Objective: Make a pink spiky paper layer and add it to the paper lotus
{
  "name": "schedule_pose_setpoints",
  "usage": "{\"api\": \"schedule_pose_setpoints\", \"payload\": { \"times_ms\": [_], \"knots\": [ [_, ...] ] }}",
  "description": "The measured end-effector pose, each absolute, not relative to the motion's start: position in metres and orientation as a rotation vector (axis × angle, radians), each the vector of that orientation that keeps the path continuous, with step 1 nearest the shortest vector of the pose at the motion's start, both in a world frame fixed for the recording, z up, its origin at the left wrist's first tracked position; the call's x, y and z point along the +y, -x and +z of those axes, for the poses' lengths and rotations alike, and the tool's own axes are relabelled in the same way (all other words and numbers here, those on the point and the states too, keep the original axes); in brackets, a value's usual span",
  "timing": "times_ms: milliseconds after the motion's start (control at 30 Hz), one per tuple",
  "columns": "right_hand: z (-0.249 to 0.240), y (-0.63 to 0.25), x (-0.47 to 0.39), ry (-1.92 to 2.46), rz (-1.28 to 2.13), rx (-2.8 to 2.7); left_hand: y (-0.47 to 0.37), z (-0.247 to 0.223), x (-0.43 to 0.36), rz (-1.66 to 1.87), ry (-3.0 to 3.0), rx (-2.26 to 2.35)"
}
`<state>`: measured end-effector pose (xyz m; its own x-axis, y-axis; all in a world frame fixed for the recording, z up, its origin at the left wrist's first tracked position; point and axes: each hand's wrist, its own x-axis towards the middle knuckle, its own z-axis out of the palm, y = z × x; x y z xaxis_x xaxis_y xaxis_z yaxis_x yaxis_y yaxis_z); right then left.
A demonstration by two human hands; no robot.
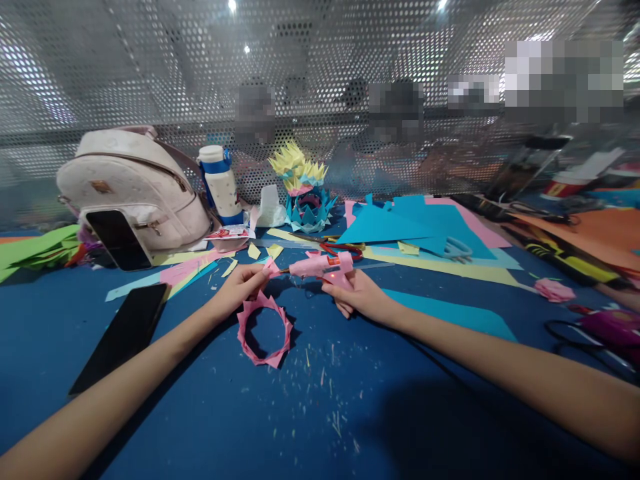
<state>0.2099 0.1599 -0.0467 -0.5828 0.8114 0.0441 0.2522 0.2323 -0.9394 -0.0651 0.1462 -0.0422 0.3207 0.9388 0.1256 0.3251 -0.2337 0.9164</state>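
glue gun (315,266), likely rigid, is gripped by its handle (343,279) in the right hand (361,295); flimsy-looking paper (272,267) is pinched in the left hand (245,283)

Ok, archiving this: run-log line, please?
left grip: pink paper; right grip: pink glue gun; nozzle: by paper; pink ring: beside left grip

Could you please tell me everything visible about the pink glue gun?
The glue gun has a pink, plastic-looking body, a darker narrow nozzle and a small reddish light. The right hand holds it roughly level by its handle above the blue table, nozzle toward the pink paper in the left hand. Whether the tip touches the paper is unclear.
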Motion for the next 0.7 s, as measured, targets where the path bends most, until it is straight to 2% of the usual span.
{"api": "schedule_pose_setpoints", "payload": {
  "times_ms": [700],
  "knots": [
    [-0.0454, -0.209, 0.1596, 0.952, 1.339, -1.989, 0.0666, -0.0451, 0.1472, 0.941, -1.75, 1.161]
  ]
}}
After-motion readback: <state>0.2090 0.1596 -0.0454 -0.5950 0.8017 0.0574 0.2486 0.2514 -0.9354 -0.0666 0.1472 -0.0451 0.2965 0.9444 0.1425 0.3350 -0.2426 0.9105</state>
